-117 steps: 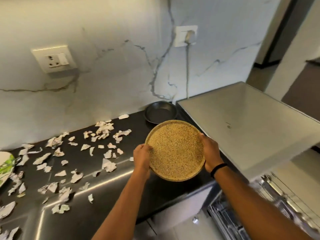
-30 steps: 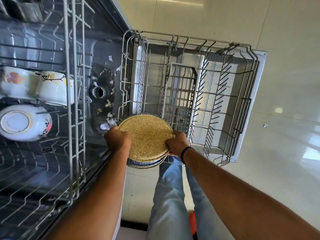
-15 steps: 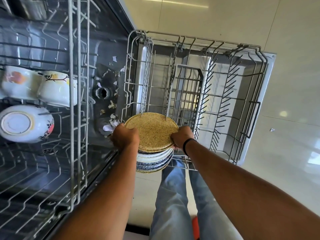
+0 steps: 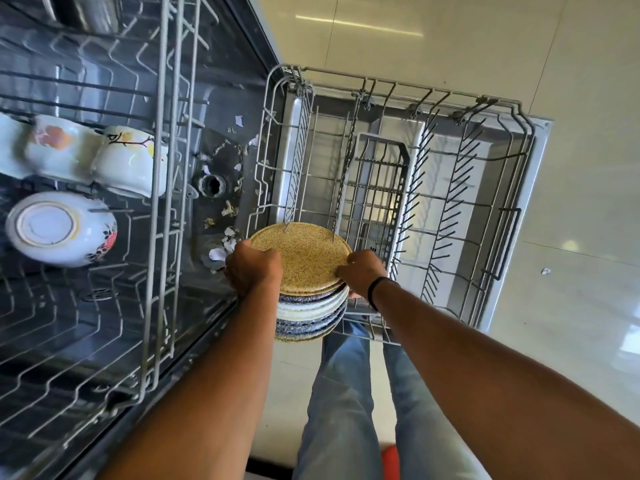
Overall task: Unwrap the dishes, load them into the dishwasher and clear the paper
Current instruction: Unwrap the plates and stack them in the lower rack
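Observation:
I hold a speckled tan plate (image 4: 302,257) by its two edges at the near corner of the pulled-out lower dishwasher rack (image 4: 512,216). My left hand (image 4: 252,268) grips its left rim and my right hand (image 4: 363,273) grips its right rim. Two rack tines cross the plate's far edge. Behind it, several plates (image 4: 310,315) stand on edge in a row, blue-patterned and white. Bowls (image 4: 62,226) and cups (image 4: 128,161) sit upside down in the upper rack at the left.
Torn paper scraps (image 4: 225,245) lie on the dishwasher floor near the drain (image 4: 212,184). A cutlery basket (image 4: 375,188) stands in the middle of the lower rack. Pale tiled floor (image 4: 571,306) lies to the right; my legs in jeans (image 4: 343,403) are below.
I turned from the counter down to the dishwasher with the tan plate. Over the last second the plate moved farther over the rack, showing more of the stacked plates behind it.

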Tool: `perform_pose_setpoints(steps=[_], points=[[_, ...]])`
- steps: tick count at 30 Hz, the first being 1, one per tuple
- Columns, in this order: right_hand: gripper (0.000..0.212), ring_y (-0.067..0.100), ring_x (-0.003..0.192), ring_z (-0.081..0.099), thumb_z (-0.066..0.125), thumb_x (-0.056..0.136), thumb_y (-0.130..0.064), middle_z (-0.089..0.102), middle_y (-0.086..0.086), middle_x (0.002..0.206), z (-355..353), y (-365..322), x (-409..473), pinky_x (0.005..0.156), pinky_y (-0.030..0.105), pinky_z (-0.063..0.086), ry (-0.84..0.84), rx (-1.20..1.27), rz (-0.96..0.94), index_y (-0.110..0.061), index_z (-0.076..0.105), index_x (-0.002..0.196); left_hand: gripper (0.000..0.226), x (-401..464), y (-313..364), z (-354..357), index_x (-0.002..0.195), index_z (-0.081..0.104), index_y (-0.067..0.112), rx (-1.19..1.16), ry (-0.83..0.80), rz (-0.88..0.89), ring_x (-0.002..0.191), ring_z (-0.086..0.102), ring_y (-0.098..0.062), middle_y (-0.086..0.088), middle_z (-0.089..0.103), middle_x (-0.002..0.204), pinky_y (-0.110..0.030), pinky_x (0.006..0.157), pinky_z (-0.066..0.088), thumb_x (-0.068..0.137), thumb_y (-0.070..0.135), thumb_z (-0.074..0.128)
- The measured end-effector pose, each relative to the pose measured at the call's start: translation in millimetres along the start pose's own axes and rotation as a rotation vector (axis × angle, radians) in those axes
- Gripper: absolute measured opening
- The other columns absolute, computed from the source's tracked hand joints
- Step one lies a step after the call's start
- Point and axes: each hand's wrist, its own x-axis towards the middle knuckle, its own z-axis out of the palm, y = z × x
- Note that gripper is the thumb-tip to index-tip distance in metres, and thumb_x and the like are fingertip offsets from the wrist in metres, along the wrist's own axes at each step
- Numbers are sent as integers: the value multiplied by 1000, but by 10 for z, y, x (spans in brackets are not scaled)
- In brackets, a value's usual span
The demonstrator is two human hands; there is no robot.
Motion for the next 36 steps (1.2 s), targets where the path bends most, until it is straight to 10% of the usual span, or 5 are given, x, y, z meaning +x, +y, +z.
perform_pose_setpoints(steps=[14, 26, 31, 36], points=[[19, 30, 71, 67, 66, 91, -15, 69, 16, 79, -449, -31, -705, 81, 52, 61, 46, -5, -154, 3, 70, 94, 61, -919, -88, -365, 133, 59, 26, -72, 95, 242, 119, 59, -33, -10, 60, 134, -50, 99, 51, 74, 25, 76], [8, 20, 61, 60, 59, 97, -12, 64, 7, 82, -1082, -871, -3014, 59, 30, 51, -87, 212, -383, -14, 67, 97, 55, -2369, 212, -1775, 141, 51, 6, -681, -145, 178, 110, 58, -19, -6, 60, 133, -16, 77, 46, 91, 18, 70], [7, 19, 59, 58, 60, 98, -14, 65, 7, 78, -1152, -1192, -3934, 55, 27, 49, -124, 233, -534, -13, 67, 96, 55, -2929, 68, -2549, 139, 54, 6, -891, -202, 177, 110, 65, -28, -14, 66, 124, -34, 88, 49, 90, 20, 74], [16, 24, 63, 56, 58, 97, -7, 62, 12, 73, -895, -1500, -4607, 56, 28, 46, -207, 124, -753, -11, 66, 84, 38, -3236, -167, -3322, 125, 64, 7, -1129, -113, 156, 81, 67, -24, -15, 72, 106, -30, 67, 49, 89, 16, 74]])
